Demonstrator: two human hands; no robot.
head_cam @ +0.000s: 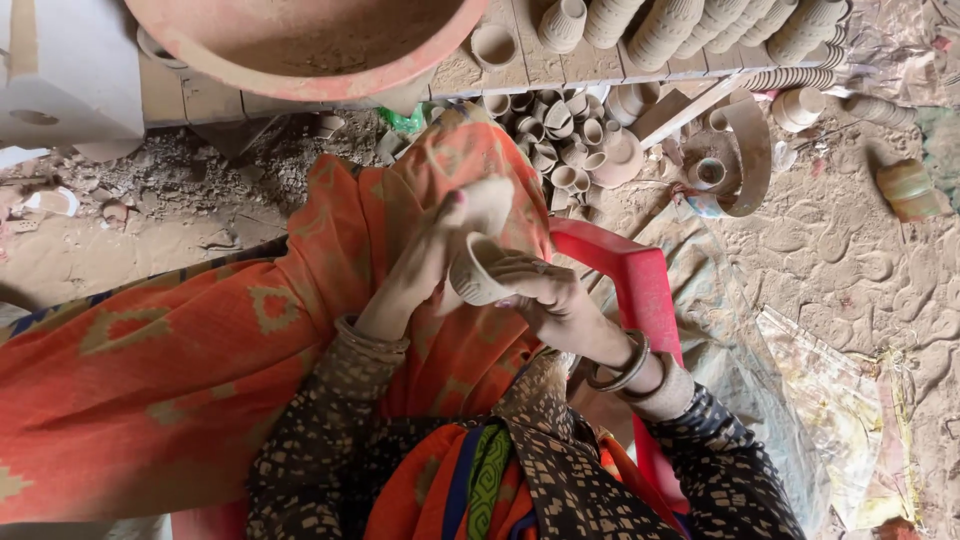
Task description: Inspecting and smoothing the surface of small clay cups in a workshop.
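Holding a small clay cup [478, 272] over my lap, my right hand [545, 295] is wrapped around its wall from below — fingers closed on it — while my left hand [440, 250] pinches a pale rag [487, 203] against the rim. It looks light, thin-walled and brittle, dusty rather than slick; best gripped around the body, not the lip — more cups [560, 140] lie heaped on the floor ahead
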